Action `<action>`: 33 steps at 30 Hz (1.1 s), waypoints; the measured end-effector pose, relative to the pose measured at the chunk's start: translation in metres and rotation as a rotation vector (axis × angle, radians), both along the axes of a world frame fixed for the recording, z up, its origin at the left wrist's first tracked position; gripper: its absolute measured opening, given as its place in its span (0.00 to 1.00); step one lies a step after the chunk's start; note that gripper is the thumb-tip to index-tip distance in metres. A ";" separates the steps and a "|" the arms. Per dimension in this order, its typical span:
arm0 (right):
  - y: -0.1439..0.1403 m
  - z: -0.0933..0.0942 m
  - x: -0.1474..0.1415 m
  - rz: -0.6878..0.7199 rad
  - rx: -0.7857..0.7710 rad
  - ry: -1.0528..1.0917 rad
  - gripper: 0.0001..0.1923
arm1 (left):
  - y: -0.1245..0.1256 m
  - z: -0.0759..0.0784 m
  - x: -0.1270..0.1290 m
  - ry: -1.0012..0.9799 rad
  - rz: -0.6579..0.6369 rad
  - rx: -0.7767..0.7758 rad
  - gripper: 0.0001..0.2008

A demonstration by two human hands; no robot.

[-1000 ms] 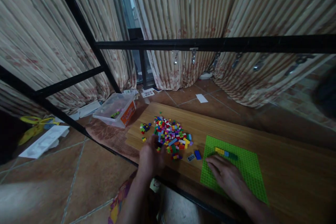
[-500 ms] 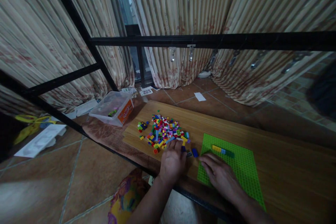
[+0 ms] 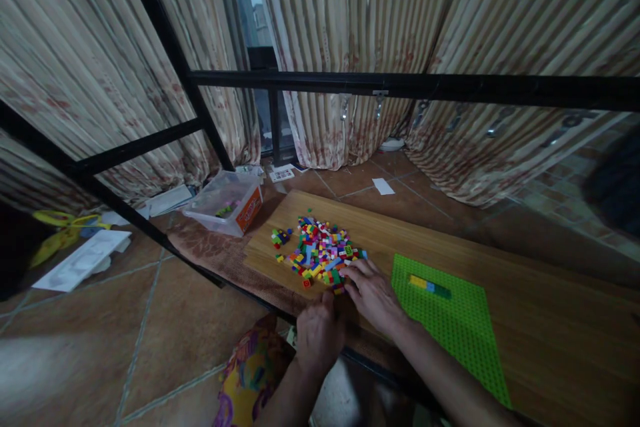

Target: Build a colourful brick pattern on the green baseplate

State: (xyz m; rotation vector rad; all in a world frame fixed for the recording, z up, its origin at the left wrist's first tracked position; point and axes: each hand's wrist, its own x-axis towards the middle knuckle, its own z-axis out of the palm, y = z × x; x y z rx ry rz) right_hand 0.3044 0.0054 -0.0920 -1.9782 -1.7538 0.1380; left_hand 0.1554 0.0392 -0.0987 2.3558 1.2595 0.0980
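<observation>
A pile of small mixed-colour building bricks (image 3: 323,247) lies on a wooden board. My left hand (image 3: 320,330) is at the board's near edge, just below the pile, with its fingers curled in; whatever they hold, if anything, is hidden. Over the pile's near right side, my right hand (image 3: 374,293) reaches with fingers stretched out and apart, their tips at the bricks. To the right lies a green studded baseplate (image 3: 450,333). On its upper part sits a row of yellow, light blue and dark green bricks (image 3: 430,286).
A clear plastic box (image 3: 220,203) with an orange label stands left of the wooden board (image 3: 545,320), holding some bricks. A black metal frame (image 3: 350,83) crosses in front of striped curtains (image 3: 375,13). White packaging (image 3: 83,260) lies on the tiled floor.
My right hand has moved left from the baseplate's edge to the pile. My left hand has drawn back from the bricks towards me. The blue brick between pile and baseplate no longer shows.
</observation>
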 end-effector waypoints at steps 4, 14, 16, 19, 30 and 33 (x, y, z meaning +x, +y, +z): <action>0.014 -0.001 0.001 -0.004 -0.048 -0.033 0.11 | 0.003 0.006 0.001 0.023 0.005 -0.034 0.11; 0.021 -0.012 -0.009 -0.076 -0.023 -0.005 0.10 | 0.013 0.006 0.008 -0.018 0.006 -0.023 0.10; 0.021 -0.012 -0.011 -0.095 -0.005 0.043 0.11 | 0.014 0.003 0.010 0.003 0.031 -0.010 0.11; 0.021 -0.012 -0.015 -0.102 0.009 0.113 0.10 | 0.015 -0.001 0.012 0.044 0.061 0.009 0.12; 0.022 -0.010 -0.018 -0.095 0.002 0.094 0.13 | 0.018 0.002 0.013 0.051 0.079 0.007 0.11; 0.025 -0.009 -0.020 -0.093 -0.034 0.002 0.12 | 0.017 0.005 0.012 0.049 0.068 -0.019 0.11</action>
